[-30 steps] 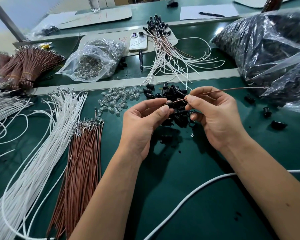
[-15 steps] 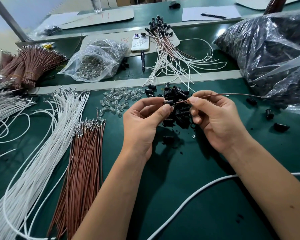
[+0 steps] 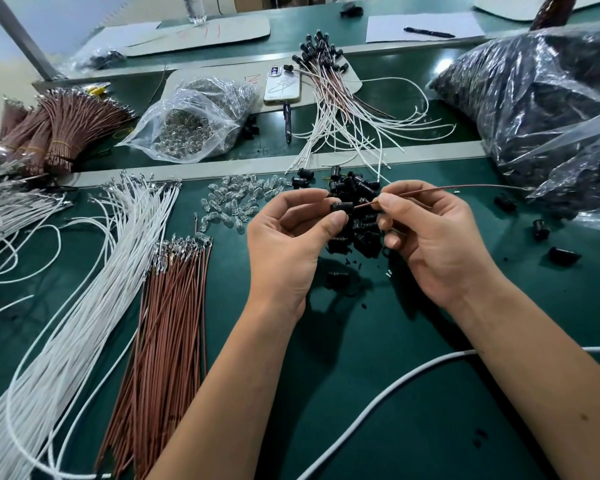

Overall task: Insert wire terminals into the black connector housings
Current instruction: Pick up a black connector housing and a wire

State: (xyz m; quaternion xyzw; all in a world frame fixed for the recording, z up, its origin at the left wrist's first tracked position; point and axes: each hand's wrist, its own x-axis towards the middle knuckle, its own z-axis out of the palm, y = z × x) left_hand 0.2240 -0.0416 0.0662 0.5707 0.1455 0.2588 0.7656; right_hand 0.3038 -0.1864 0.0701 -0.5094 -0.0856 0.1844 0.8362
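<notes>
Brown wire tip now at black housing mouth, closer than before; left hand fingers pinch housing, right hand fingers pinch wire; insertion starting.

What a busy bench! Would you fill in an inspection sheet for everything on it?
Surface: green bench.
Job's things: black housing pinched by left hand; brown wire pinched by right hand, tip at the housing; housing pile behind.
Clutter: phone, pen, clear bulbs, bags.
Grippers: both hands busy.
Cables: white wires, brown wires, white cable.
Surroundings: second bench with paper.
</notes>
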